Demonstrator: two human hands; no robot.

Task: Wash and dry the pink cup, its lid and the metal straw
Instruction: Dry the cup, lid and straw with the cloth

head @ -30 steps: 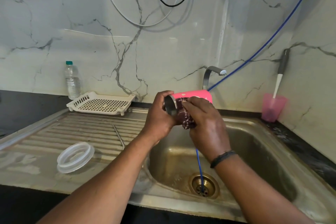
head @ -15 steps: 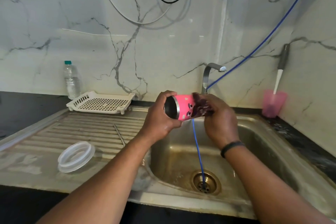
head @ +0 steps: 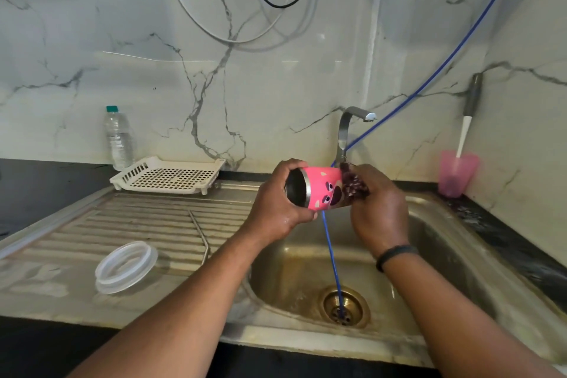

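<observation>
Pink cup (head: pixel 323 190) held sideways above the sink (head: pixel 454 242): left hand (head: pixel 276 209) has a closed grip round its open rim end, right hand (head: pixel 379 212) presses a dark cloth (head: pixel 354 186) against its base. Clear lid (head: pixel 125 265) and metal straw (head: pixel 201 235) lie on the drainboard, left of the basin, toward the counter's front edge.

pink cup (head: pixel 322 190): turned mouth-left, print now showing | right hand (head: pixel 379 209): cloth (head: pixel 352 186) shifted from side to base end
</observation>
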